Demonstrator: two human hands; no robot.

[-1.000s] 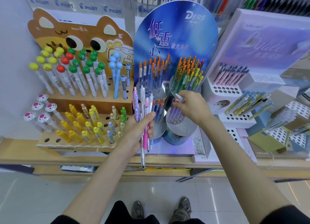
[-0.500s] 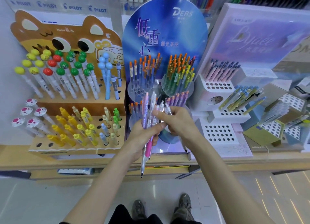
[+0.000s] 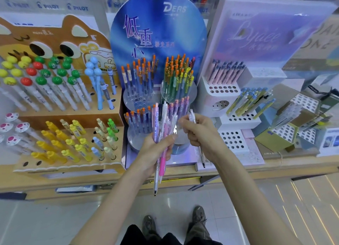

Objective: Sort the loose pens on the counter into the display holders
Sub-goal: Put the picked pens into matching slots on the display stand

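I see one wooden counter carrying three big display stands: a brown cat-faced stand, a blue oval stand and a lilac stand. Both my hands are in front of the blue one. The left hand clenches round a fanned bundle of pens, too overlapped to count. The right hand, just beside it, grasps one clear pen, tip down.

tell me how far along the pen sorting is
Partly done: the blue stand's holders already carry rows of pens. In hand: the right hand pinches one clear pen, apart from the bundle gripped by the left hand. Left: that pen and the whole bundle need slots.
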